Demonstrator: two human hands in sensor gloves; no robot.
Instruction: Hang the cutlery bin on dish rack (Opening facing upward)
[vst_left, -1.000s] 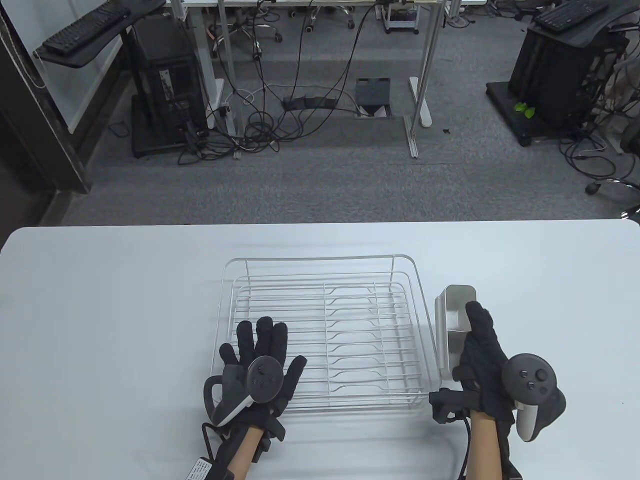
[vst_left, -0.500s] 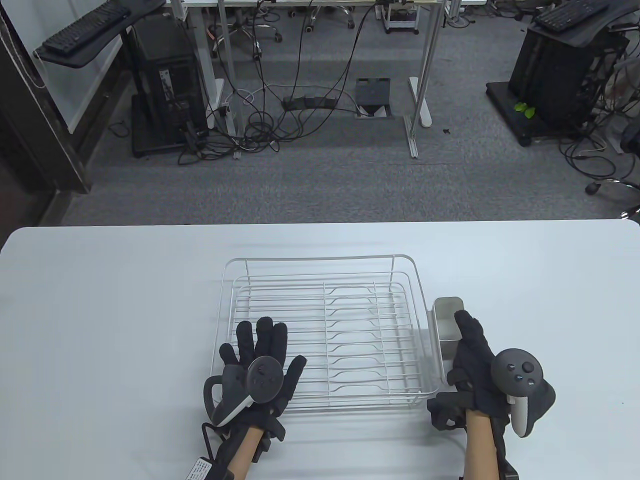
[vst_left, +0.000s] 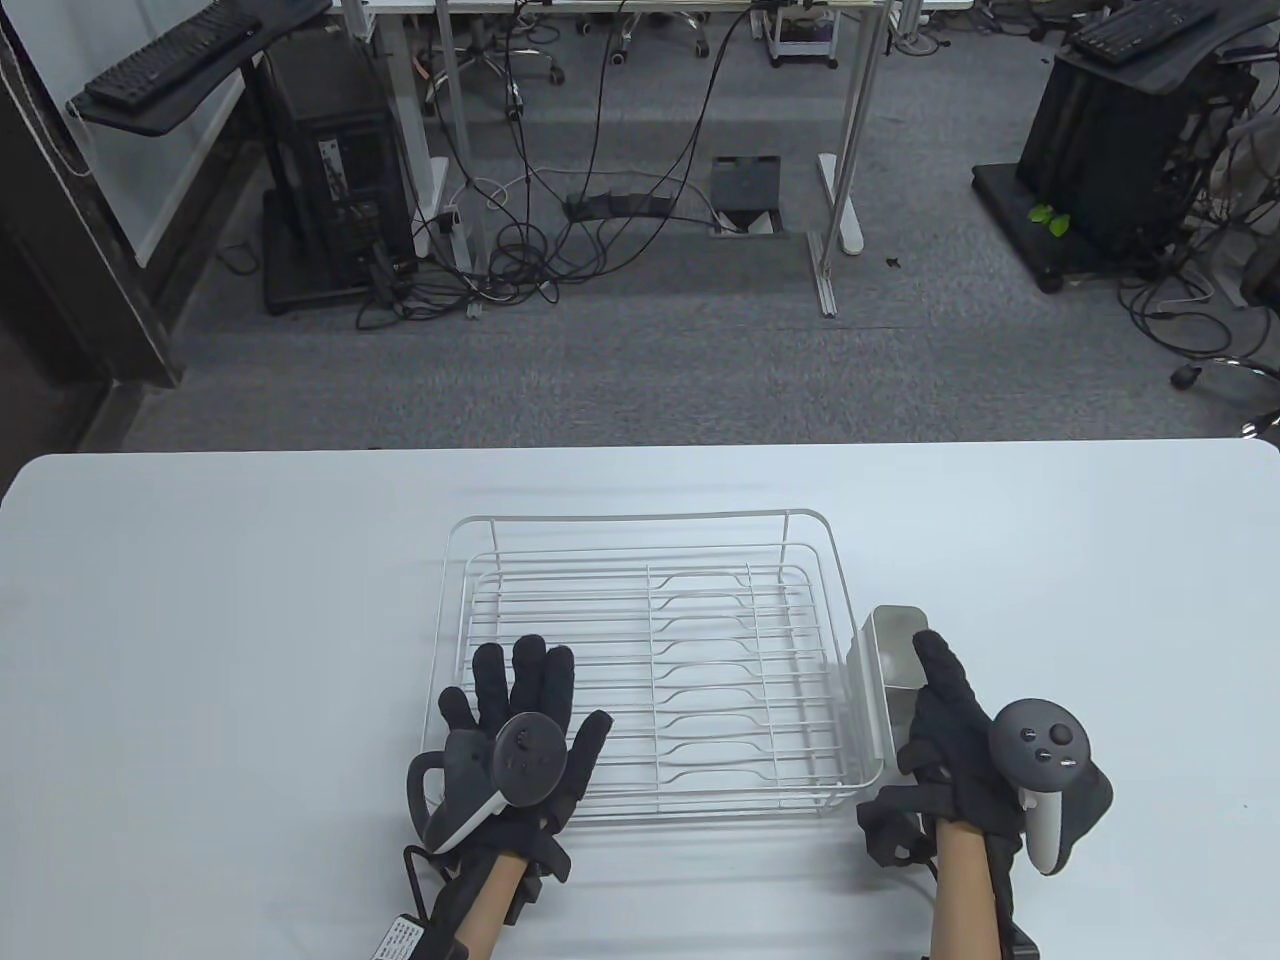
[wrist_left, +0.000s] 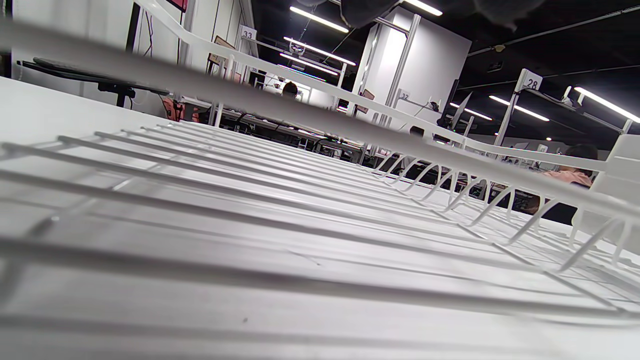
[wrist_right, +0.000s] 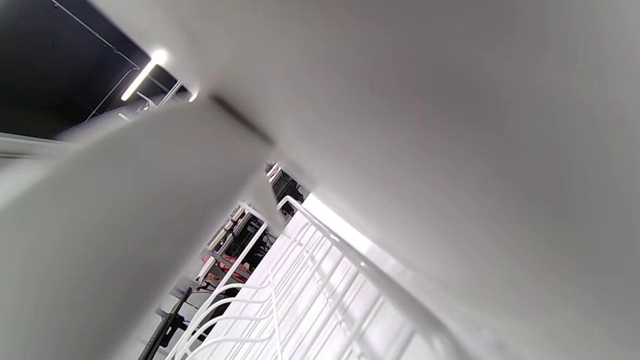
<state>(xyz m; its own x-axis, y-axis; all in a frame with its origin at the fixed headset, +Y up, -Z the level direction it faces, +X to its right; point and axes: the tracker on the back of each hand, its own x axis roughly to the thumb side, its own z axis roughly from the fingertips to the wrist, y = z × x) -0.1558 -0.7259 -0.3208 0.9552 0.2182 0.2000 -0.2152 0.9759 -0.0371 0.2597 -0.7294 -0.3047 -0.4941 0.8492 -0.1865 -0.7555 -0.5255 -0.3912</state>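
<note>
Gripping cutlery bin (vst_left: 890, 655), right hand (vst_left: 960, 740)

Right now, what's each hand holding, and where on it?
Right hand grips the cutlery bin at its near end, fingers over its open top. Left hand holds nothing; it rests flat on the dish rack.

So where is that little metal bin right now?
In the table view, the cutlery bin is against the right side of the dish rack, opening up, held by the right hand.
</note>
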